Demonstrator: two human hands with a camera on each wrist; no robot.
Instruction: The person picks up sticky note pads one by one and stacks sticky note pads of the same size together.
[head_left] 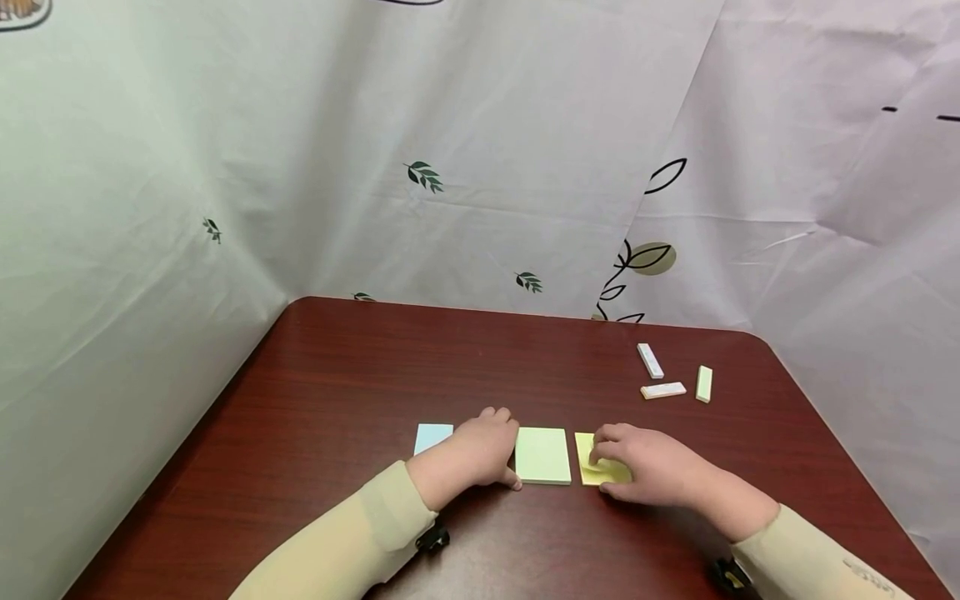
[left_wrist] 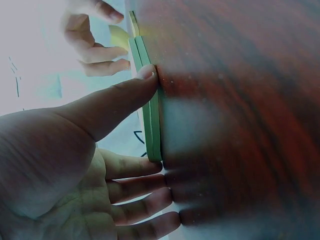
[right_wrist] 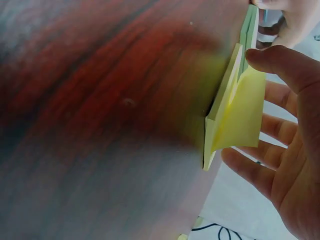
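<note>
A light green sticky note pad (head_left: 543,456) lies flat on the table. My left hand (head_left: 487,450) is at its left side, thumb against the near corner and index finger at the far corner, holding it. The left hand's other fingers (left_wrist: 145,205) rest on the tabletop. Just right of it is a yellow sticky note pad (head_left: 587,473). My right hand (head_left: 652,467) is over this pad and holds its bowed-up top yellow sticky note (right_wrist: 245,110), thumb on the near side, fingers beyond. How firmly the fingertips press the sheet is partly hidden.
A light blue sticky note pad (head_left: 433,435) lies left, partly covered by my left forearm. Toward the back right are two white strips (head_left: 650,361) and a pale green strip (head_left: 704,384). A patterned white curtain (head_left: 480,150) hangs behind the dark wooden table (head_left: 360,367).
</note>
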